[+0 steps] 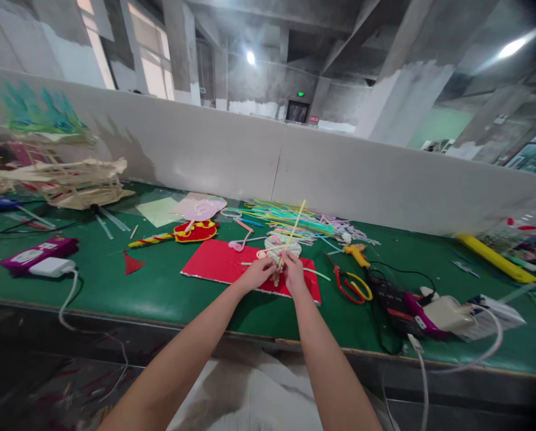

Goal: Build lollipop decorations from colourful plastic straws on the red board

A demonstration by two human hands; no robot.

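Both hands meet over a red board (214, 263) on the green table. My right hand (293, 270) has its fingers closed around the lower part of a thin yellow strip (300, 216), which points up and to the right. Close beside it on the left, my left hand (259, 272) has its fingers drawn together at a small pale piece, too small to make out. Just behind the fingers lies a round, pale patterned piece (290, 244). A pale green strip (317, 273) sticks out to the right of my right hand.
Right of the board lie red-and-yellow scissors (352, 286), a yellow glue gun (357, 254) and a power strip (396, 308) with cables. Colourful strips (290, 218) are heaped behind. Left are a red-and-yellow ornament (196, 232), a purple power strip (43, 254) and stick models (79, 182).
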